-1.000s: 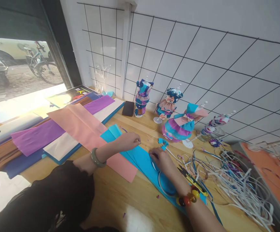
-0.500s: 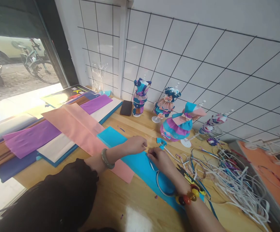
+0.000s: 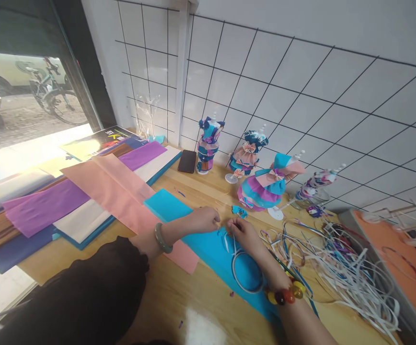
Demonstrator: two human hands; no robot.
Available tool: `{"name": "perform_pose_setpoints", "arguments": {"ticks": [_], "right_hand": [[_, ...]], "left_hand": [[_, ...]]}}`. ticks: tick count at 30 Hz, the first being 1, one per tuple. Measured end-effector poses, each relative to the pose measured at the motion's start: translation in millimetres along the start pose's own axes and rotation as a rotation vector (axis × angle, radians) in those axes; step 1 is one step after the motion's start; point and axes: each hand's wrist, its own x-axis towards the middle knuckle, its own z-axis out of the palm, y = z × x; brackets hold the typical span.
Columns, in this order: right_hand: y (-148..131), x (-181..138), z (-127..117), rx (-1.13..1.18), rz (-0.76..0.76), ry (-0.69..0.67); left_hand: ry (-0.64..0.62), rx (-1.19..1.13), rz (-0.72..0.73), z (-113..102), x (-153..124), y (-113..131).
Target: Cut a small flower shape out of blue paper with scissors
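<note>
My left hand (image 3: 208,220) is curled closed above the blue crepe paper strip (image 3: 208,244); anything between its fingers is too small to make out. Close beside it, my right hand (image 3: 246,234) holds a pinch, and what its fingertips grip cannot be made out. Below the right hand a narrow pale ribbon (image 3: 226,243) curls over the blue paper. A thin greyish ring (image 3: 234,270) lies on the same paper, partly behind the right wrist. Just beyond the fingers sits a small blue patterned bow (image 3: 239,211).
Peach paper (image 3: 121,191) crosses purple, white and brown sheets at left. A phone (image 3: 187,161) lies near the wall. Several small dress-like paper figures (image 3: 260,189) stand or lean along it. Tangled ribbons (image 3: 352,278) lie right, beside an orange-lined tray (image 3: 391,235).
My right hand has moved slightly right, widening the gap between the hands. More of the ring on the blue paper now shows. My left hand has barely shifted.
</note>
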Motion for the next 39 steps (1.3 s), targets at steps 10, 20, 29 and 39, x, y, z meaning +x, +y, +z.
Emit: {"name": "perform_pose_setpoints", "arguments": {"ticks": [10,20,29,39], "right_hand": [[-0.1,-3.5,-0.7,0.121,0.0,0.027],[-4.1,-26.0,-9.5,0.257,0.061,-0.019],[10.8,-24.1,-8.0,0.278,0.101,0.055],[7.5,-27.6,-4.0,0.328,0.111,0.069]], "left_hand": [[-0.013,0.077,0.081,16.8,9.1,3.7],[-0.068,0.06,0.165,15.1,-1.6,10.5],[-0.074,0.033,0.109,19.8,7.1,3.7],[-0.082,-0.023,0.082,19.1,13.8,-1.7]]}}
